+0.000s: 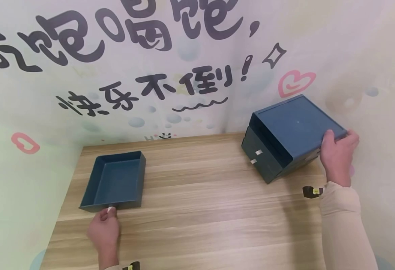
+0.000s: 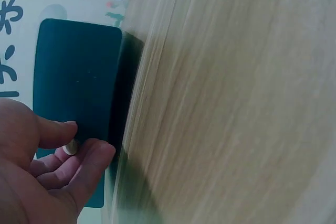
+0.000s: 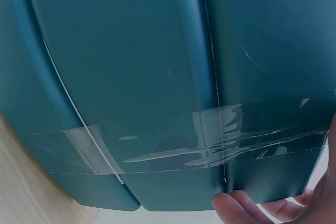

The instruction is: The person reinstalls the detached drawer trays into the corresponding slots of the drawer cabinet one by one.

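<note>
A blue pull-out drawer (image 1: 116, 183) lies at the left of the table, its inside bare. My left hand (image 1: 105, 229) pinches the small white knob (image 2: 71, 147) on its front between thumb and fingers. At the back right stands a blue drawer cabinet (image 1: 298, 123). Its top slot gapes open, and white knobs (image 1: 259, 152) show on the drawer fronts below. My right hand (image 1: 340, 152) grips the cabinet's rear right corner, thumb on the top face. Clear tape (image 3: 168, 150) runs across the cabinet's side in the right wrist view, with fingertips (image 3: 236, 203) at its edge.
The wooden table (image 1: 197, 210) stretches between drawer and cabinet. A pale cloth backdrop (image 1: 190, 123) with dark lettering and pink hearts hangs behind it and along the sides.
</note>
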`<act>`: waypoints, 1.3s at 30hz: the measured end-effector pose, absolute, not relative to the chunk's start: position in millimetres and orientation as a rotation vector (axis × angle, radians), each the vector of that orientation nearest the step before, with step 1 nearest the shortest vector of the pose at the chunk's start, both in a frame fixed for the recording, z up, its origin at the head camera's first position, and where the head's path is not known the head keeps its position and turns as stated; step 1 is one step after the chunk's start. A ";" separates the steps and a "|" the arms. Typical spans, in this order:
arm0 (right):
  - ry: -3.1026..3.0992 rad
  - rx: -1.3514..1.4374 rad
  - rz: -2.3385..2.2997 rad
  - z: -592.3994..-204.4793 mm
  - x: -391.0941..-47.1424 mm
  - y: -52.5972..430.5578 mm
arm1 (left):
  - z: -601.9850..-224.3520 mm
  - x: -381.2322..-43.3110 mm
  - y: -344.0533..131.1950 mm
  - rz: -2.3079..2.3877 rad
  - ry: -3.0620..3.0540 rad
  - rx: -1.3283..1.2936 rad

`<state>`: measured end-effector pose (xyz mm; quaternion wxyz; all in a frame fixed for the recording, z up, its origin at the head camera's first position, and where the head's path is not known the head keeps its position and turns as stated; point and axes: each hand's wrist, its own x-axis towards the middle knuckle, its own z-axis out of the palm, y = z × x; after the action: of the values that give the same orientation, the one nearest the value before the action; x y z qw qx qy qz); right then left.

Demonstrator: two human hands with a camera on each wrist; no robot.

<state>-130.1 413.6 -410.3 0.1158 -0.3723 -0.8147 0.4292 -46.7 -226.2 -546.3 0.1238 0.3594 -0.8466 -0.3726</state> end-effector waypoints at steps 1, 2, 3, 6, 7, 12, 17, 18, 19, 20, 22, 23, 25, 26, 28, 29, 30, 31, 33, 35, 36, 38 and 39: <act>-2.384 -1.087 1.253 -410.0 -130.0 413.3 | -546.3 -46.5 -226.9 -1.091 -2.452 1.043; -2.384 -1.084 1.250 -409.7 -130.0 412.8 | -546.2 -46.4 -227.4 -1.101 -2.437 1.038; -2.383 -1.085 1.249 -409.2 -129.9 412.6 | -546.0 -46.5 -227.8 -1.115 -2.424 1.033; -2.385 -1.090 1.242 -408.1 -129.1 411.5 | -545.4 -46.4 -228.5 -1.137 -2.392 1.014; -2.384 -1.091 1.244 -408.1 -129.0 411.3 | -545.1 -46.3 -228.9 -1.136 -2.386 1.006; -2.385 -1.090 1.253 -407.5 -128.6 411.2 | -541.0 -44.9 -228.9 -1.088 -2.402 0.955; -2.388 -1.090 1.255 -408.1 -129.4 412.1 | -532.8 -44.9 -225.2 -1.060 -2.428 0.906; -2.388 -1.089 1.253 -408.4 -129.6 412.2 | -530.7 -45.3 -224.2 -1.056 -2.431 0.891; -2.393 -1.094 1.251 -408.6 -129.7 412.2 | -529.0 -45.8 -223.4 -1.049 -2.431 0.874; -2.393 -1.094 1.248 -408.8 -129.8 412.2 | -527.1 -46.5 -222.4 -1.045 -2.431 0.855; -2.391 -1.096 1.247 -409.1 -129.8 412.4 | -523.8 -48.3 -220.4 -1.059 -2.432 0.806; -2.387 -1.095 1.248 -409.3 -129.9 412.6 | -522.2 -49.3 -219.2 -1.074 -2.435 0.780; -2.390 -1.098 1.245 -409.4 -129.8 412.6 | -518.1 -51.3 -215.7 -1.092 -2.435 0.740; -2.388 -1.098 1.246 -409.6 -129.9 412.7 | -515.6 -52.4 -213.2 -1.103 -2.434 0.724; -2.395 -1.102 1.247 -409.3 -129.6 412.9 | -510.2 -54.1 -207.2 -1.112 -2.434 0.691; -2.398 -1.105 1.250 -409.2 -129.5 412.8 | -508.1 -55.3 -204.2 -1.117 -2.432 0.677; -2.402 -1.105 1.251 -409.1 -129.3 412.6 | -505.6 -56.5 -200.8 -1.106 -2.436 0.660; -2.402 -1.106 1.255 -409.0 -129.3 412.6 | -503.6 -57.8 -197.7 -1.110 -2.435 0.646; -2.400 -1.105 1.264 -409.0 -129.3 412.4 | -500.2 -60.3 -191.7 -1.120 -2.435 0.624; -2.395 -1.104 1.266 -409.1 -129.6 412.1 | -497.7 -63.3 -186.2 -1.157 -2.432 0.609; -2.393 -1.104 1.266 -409.3 -129.8 412.1 | -496.5 -64.6 -183.5 -1.172 -2.435 0.603; -2.377 -1.101 1.271 -409.6 -130.4 412.4 | -494.2 -67.1 -178.3 -1.229 -2.424 0.597; -2.371 -1.100 1.270 -409.8 -130.5 412.6 | -493.2 -68.4 -176.0 -1.260 -2.417 0.588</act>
<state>-130.5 412.6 -409.8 0.1175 -0.3760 -0.8103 0.4339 -68.4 -176.0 -493.2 0.1757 0.2075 -0.8534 -0.4447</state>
